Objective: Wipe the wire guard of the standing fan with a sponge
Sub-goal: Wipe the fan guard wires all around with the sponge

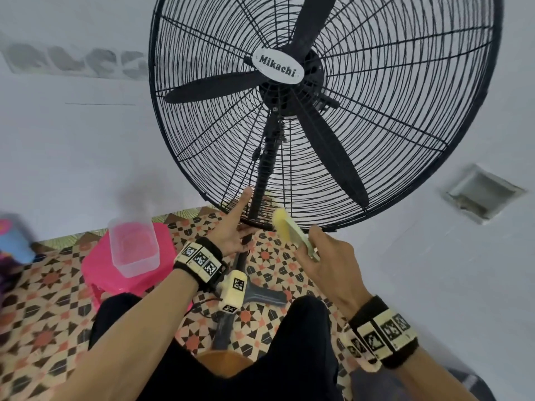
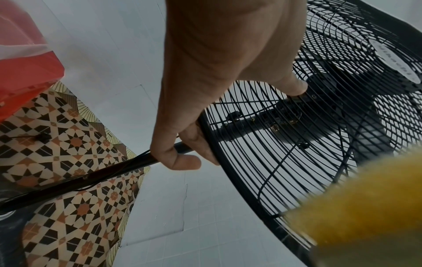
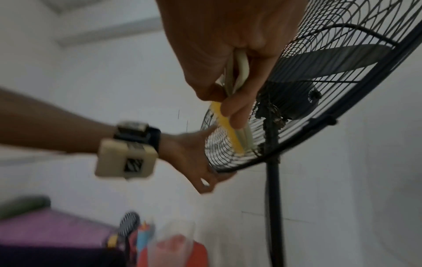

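Most of the wire guard (image 1: 390, 125) looks unwiped, I judge. My left hand (image 1: 231, 233) grasps its bottom rim; my right hand (image 1: 327, 259) pinches the yellow sponge (image 1: 282, 228) just beside the lowest wires.

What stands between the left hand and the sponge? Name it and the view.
The fan's black pole, seen through the wire guard, stands between the left hand and the sponge in the right hand: head view.

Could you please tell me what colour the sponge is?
The rectangular foam sponge is yellow with a pale green backing, clearest in the head view.
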A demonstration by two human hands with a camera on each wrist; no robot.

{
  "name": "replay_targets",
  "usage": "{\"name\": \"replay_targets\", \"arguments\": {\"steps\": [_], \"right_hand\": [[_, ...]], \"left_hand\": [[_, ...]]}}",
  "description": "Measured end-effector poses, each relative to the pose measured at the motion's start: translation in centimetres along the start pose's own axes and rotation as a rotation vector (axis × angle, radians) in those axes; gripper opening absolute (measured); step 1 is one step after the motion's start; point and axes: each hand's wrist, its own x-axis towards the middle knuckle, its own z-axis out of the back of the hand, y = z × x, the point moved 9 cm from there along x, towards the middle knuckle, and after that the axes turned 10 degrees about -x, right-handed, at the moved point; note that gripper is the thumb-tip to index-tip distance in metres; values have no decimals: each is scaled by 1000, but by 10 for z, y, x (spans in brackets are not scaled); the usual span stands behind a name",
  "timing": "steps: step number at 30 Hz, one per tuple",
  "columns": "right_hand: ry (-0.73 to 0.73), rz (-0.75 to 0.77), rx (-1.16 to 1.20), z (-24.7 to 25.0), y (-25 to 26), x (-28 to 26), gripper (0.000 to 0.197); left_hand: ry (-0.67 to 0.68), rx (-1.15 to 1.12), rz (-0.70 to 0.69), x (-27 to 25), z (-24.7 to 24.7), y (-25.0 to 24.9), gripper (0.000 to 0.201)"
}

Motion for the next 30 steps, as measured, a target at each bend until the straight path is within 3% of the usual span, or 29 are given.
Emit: {"name": "replay_targets", "arguments": {"steps": [3, 7, 12, 14, 18, 20, 22, 24, 26, 28, 30], "right_hand": [[-13, 17, 35, 0, 5, 0, 19], [184, 35, -72, -30, -10, -4, 19], [-97, -7, 49, 23, 10, 3, 26], [-123, -41, 105, 31, 12, 8, 28], [93, -132, 158, 2, 13, 9, 22], [156, -171, 203, -7, 16, 7, 17], [121, -186, 244, -4, 20, 11, 12], [47, -200, 247, 7, 20, 22, 11], [3, -223, 212, 16, 15, 34, 16], [-2, -230, 186, 22, 11, 45, 18], [-27, -162, 160, 30, 13, 58, 15]], "left_hand": [[-5, -16, 0, -1, 0, 0, 51], [13, 5, 2, -4, 0, -1, 52], [-17, -12, 11, -6, -2, -1, 53], [-6, -14, 12, -6, -4, 0, 51], [2, 27, 3, -11, -5, -8, 47], [1, 100, 31, -13, 1, -11, 73], [0, 232, 81, -15, 8, -14, 100], [0, 506, 83, -23, 8, -23, 99], [-67, 974, -95, -40, -4, -51, 68], [-186, 1421, -490, -62, -34, -92, 45], [-57, 1558, -856, -90, -79, -109, 57]]}}
